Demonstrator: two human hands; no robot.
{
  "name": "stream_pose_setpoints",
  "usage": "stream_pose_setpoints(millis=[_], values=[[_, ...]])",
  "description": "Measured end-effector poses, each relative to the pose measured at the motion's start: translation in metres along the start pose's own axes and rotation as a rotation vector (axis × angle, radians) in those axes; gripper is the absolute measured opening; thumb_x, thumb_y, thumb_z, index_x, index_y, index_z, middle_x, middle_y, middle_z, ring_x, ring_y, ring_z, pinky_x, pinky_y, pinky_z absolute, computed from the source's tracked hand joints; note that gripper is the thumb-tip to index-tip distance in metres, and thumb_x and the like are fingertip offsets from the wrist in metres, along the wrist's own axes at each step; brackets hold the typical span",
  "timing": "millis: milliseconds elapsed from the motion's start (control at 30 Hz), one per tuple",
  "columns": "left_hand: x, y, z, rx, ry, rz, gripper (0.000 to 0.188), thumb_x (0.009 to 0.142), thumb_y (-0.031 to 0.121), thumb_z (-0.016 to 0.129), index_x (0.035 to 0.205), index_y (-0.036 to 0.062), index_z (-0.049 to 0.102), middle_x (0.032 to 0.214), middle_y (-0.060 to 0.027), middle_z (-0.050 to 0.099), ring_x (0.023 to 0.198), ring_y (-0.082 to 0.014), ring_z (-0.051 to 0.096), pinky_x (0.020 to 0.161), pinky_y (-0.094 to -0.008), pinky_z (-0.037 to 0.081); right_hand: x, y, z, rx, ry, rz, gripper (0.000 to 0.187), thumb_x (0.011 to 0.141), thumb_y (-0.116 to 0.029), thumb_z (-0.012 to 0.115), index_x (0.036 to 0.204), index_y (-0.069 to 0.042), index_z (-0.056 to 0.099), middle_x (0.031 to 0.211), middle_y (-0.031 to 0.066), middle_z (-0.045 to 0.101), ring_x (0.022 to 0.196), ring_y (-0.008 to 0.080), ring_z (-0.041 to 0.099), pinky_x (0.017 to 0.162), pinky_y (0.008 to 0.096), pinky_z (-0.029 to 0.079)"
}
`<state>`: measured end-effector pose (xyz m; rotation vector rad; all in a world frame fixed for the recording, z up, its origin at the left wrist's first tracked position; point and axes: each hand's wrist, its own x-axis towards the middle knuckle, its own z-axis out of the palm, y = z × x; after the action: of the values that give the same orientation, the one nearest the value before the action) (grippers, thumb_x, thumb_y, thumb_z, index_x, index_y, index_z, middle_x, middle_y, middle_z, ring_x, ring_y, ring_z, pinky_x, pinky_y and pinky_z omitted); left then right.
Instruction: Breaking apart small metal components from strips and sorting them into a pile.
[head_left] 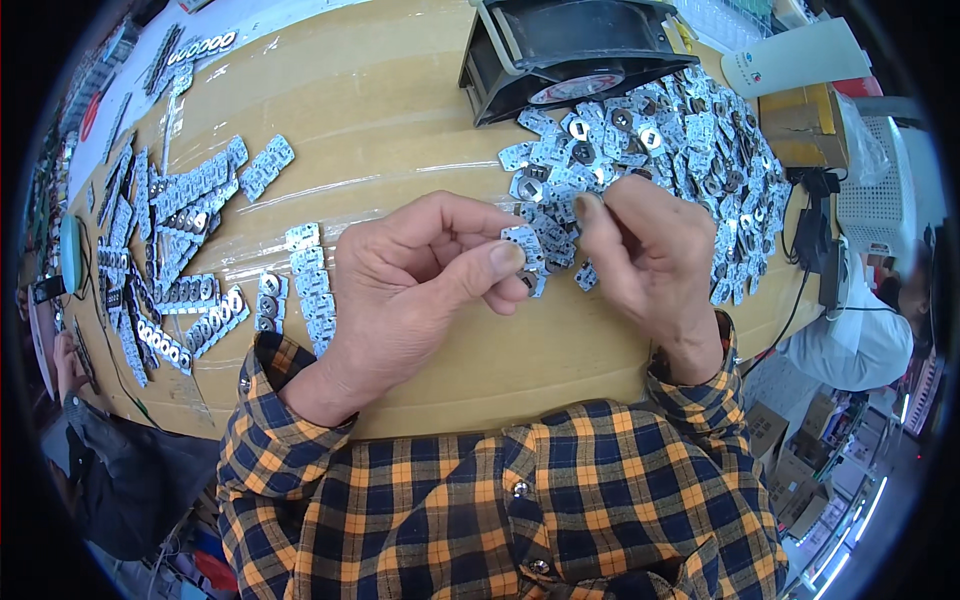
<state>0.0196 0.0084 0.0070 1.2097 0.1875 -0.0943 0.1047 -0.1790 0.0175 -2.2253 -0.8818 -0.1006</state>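
Observation:
My left hand (420, 275) pinches a small circuit board (521, 238), pale with dark markings, between thumb and fingers. To its right, my right hand (650, 260) is closed, thumb against the curled fingers, at the near edge of a large heap of similar small boards (690, 150). Whatever the right hand may hold is hidden by its fingers. Several boards in the heap carry round metallic discs. Just left of my left wrist lies a row of joined boards (314, 290), beside a short strip with round discs (268, 300).
A black box fan (575, 60) stands behind the heap. More board strips (200, 190) lie piled at the left. At the right are a pale cup (795, 58), a cardboard box (800, 125), black cables (815, 190) and a white perforated basket (878, 190). Another person's hand (68, 360) rests at the left table edge.

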Motion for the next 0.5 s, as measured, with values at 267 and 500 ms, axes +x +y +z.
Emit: stream_pose_setpoints(millis=[267,500], values=[[0.0,-0.002,-0.002,0.008,-0.009,0.003,0.016,0.09,0.004,0.064,0.103,-0.0042,0.064,0.08,-0.0083,0.068,0.07,-0.0104,0.066,0.064,-0.0212,0.054,0.003,-0.009,-0.005,0.313,-0.062,0.041,0.026,0.084,-0.004,0.066,0.064,0.0,0.052,0.055,0.0062,0.043,0.048,0.0175,0.045,0.045,0.0296,0.034],[0.0,-0.001,0.0,0.031,-0.019,0.015,0.017,0.089,0.004,0.064,0.105,-0.0037,0.064,0.08,-0.0078,0.068,0.068,-0.0099,0.064,0.064,-0.0216,0.053,0.002,-0.004,-0.005,0.096,-0.078,-0.085,0.016,0.084,-0.003,0.066,0.07,0.0,0.06,0.059,0.0077,0.05,0.049,0.0197,0.048,0.045,0.0314,0.036]])
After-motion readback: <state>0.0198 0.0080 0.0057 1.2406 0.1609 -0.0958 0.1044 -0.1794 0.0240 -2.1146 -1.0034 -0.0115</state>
